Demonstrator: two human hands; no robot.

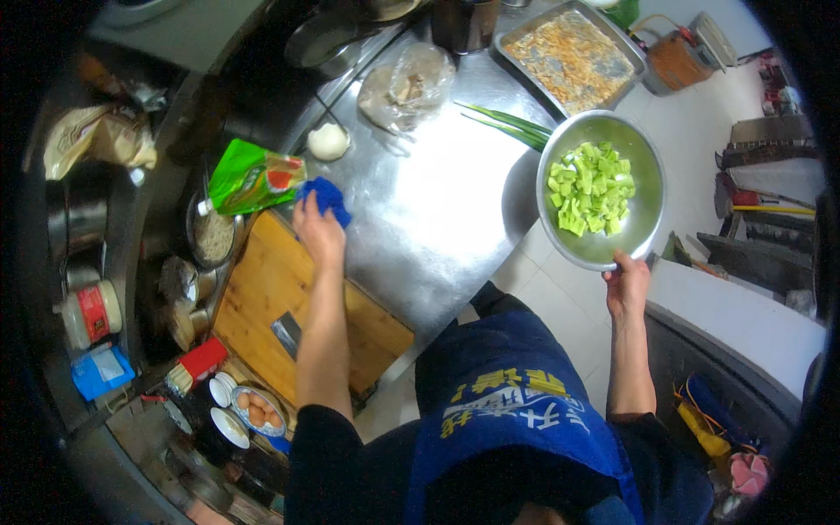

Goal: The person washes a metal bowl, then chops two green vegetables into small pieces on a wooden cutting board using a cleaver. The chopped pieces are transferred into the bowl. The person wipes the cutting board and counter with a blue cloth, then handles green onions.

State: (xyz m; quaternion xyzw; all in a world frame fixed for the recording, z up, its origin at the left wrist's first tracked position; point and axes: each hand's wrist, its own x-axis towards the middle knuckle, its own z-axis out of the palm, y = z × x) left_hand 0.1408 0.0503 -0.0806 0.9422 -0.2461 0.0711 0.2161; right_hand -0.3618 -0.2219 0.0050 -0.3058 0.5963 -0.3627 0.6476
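My right hand [627, 282] grips the near rim of a round metal bowl [551, 230], which holds chopped green pepper pieces [594, 187]. My left hand [320, 230] lies on a crumpled blue cloth [333, 200] at the left of the steel worktop [394, 249]; whether its fingers grip the cloth is not clear. Beside the cloth is a green spouted pouch [252, 177]. Below my left forearm lies a wooden cutting board [262, 282] with a cleaver [286, 333] on it, its handle hidden by the arm. Green onion leaves [508, 125] reach out from beside the bowl.
A peeled white onion-like vegetable [329, 142] and a clear plastic bag of food [407, 88] rest on the worktop. A metal tray [502, 46] of shredded food stands at the back. Near the board are a bowl of brown eggs [261, 410] and a red box [203, 356].
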